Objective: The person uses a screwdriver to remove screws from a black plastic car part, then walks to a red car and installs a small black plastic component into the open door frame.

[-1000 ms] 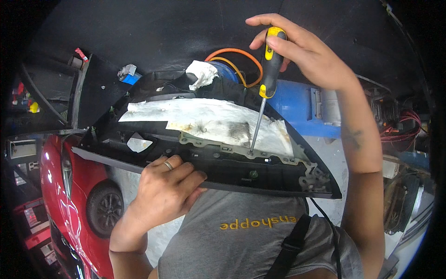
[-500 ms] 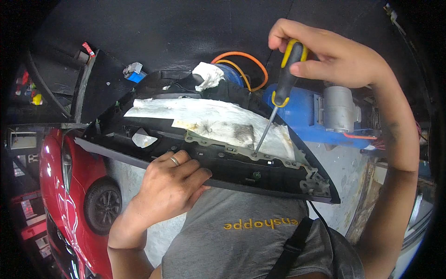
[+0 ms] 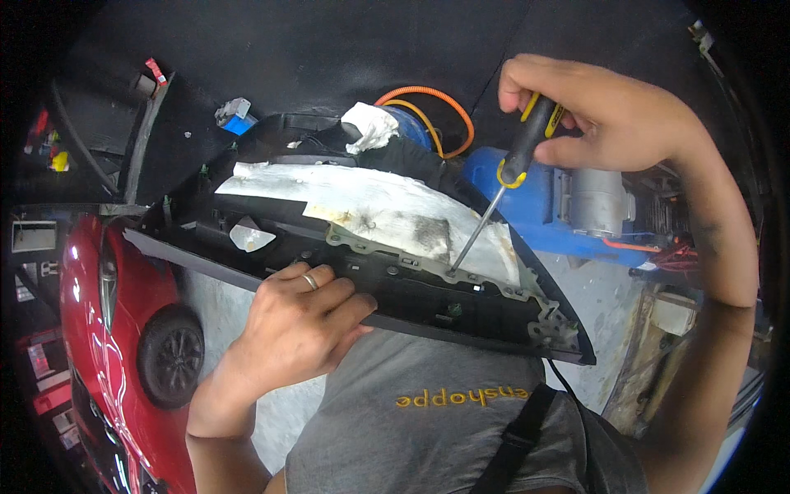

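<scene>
A long black plastic car trim panel (image 3: 395,306) lies across in front of me with its inner side up. White padding (image 3: 370,202), stained brown and dark in places, covers part of it. My left hand (image 3: 304,317), wearing a ring, has its fingers curled over the panel's near edge. My right hand (image 3: 605,123) grips the black and yellow handle of a screwdriver (image 3: 522,148). Its shaft slants down, with the tip at a fastening point on the pale translucent strip (image 3: 411,258) along the padding's edge. The tip's exact seating is too small to tell.
Behind the panel are a crumpled white cloth (image 3: 369,127), an orange hose (image 3: 448,100) and a small blue and grey box (image 3: 236,116). A blue air compressor (image 3: 535,206) with a grey motor stands at the right. A red car (image 3: 115,305) is at the left.
My right hand and the screwdriver handle have shifted right and slightly down, so the shaft leans more. The tip stays at about the same spot. My left hand keeps its hold.
</scene>
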{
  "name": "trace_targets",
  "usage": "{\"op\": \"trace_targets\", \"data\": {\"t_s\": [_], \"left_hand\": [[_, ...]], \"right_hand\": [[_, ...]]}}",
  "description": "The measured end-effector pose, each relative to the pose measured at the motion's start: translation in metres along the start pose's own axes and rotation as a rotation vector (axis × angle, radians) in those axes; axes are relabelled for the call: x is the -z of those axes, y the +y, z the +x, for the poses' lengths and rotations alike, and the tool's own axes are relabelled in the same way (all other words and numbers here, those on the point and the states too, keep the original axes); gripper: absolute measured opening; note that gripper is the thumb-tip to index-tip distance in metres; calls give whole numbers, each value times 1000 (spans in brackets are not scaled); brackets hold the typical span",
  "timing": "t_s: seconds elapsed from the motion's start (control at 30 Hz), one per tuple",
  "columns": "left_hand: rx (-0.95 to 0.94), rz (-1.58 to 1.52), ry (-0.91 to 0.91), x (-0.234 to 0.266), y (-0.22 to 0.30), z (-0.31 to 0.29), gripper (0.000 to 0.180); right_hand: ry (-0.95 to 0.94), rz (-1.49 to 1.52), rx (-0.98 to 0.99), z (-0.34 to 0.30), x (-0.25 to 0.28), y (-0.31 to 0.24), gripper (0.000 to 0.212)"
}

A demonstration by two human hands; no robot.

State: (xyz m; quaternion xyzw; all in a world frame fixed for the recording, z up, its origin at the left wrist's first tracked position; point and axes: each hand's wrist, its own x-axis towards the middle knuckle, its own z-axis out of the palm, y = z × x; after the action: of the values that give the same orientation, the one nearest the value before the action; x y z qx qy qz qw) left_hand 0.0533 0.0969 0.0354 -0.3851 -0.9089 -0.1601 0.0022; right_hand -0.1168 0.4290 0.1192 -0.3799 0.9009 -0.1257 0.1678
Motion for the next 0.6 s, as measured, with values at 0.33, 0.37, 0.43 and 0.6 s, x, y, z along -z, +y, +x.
{"op": "trace_targets", "data": {"t_s": [0.33, 0.37, 0.43, 0.6], "left_hand": [[-22, -31, 19, -6, -8, 1, 29], [-23, -33, 16, -5, -9, 1, 29], [-28, -39, 10, -3, -9, 3, 29], [-10, -21, 36, -6, -8, -4, 28]], "right_hand": [[-132, -25, 86, 38, 0, 16, 30], [-122, -105, 48, 42, -6, 21, 29], [-188, -219, -56, 49, -8, 25, 26], [-139, 90, -24, 38, -6, 15, 19]]}}
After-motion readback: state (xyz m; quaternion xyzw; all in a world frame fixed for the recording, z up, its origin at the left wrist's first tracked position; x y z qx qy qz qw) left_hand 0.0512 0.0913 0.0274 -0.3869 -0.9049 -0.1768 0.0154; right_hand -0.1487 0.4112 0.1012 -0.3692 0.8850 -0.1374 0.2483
